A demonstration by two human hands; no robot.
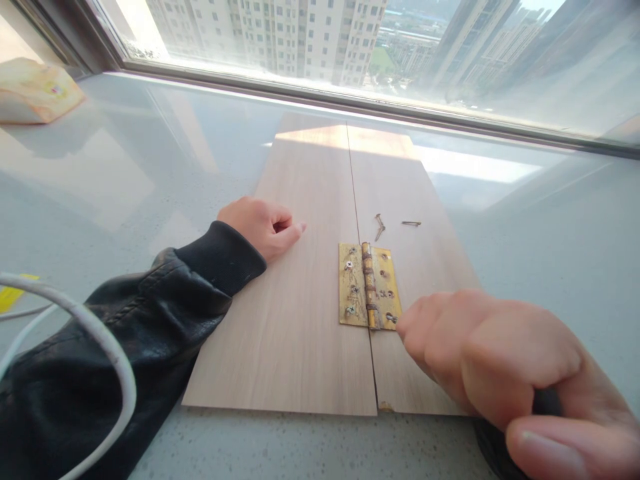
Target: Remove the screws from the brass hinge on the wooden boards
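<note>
A brass-coloured butt hinge (369, 287), worn and stained, lies across the seam between two pale wooden boards. Several screw heads show in its left leaf; the right leaf has holes, and a screw (391, 318) sits at its lower corner. My left hand (263, 227) rests curled on the left board (300, 347), with nothing visible in its fingers. Close to the lower right corner of the hinge, my right hand (490, 353) is closed around a black-handled tool (547, 403), mostly hidden by the fingers. Loose screws (380, 227) lie on the right board (390, 173) above the hinge.
Another loose screw (411, 223) lies farther right. The boards rest on a light speckled sill (225, 443) below a window (320, 40). A white cable (127, 380) loops over my left sleeve. At the far left are a pale block-like object (37, 93) and something yellow (13, 297).
</note>
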